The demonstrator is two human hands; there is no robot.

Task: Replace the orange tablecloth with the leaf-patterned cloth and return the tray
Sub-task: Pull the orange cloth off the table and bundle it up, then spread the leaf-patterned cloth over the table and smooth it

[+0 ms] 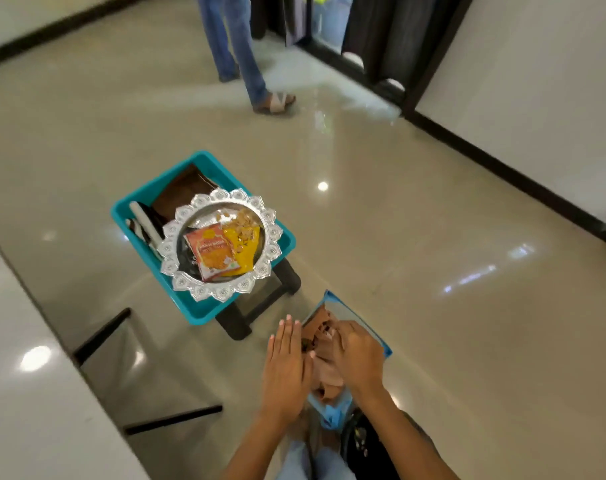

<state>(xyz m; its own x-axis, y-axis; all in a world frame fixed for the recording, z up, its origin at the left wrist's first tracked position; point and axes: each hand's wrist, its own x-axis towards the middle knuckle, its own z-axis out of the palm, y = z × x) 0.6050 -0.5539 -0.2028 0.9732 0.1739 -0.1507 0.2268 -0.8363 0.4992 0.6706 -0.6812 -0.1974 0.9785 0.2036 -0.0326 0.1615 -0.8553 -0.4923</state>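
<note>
Silver tray [221,249] rests on teal bin [197,308]; both hands [286,368] [358,358] handle packet [329,358].

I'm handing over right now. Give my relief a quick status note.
Left hand open, flat against a clear packet of brown stuff. Right hand grips the packet.
Silver tray with snack packs sits on the teal bin, which stands on a dark stool.
No orange or leaf-patterned cloth is identifiable in view.
Left: cloth swap unconfirmed; tray not yet returned.

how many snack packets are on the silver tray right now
2 plainly visible: an orange packet at the front of the silver tray, and a yellow packet beside it. Others may lie hidden beneath.
</note>
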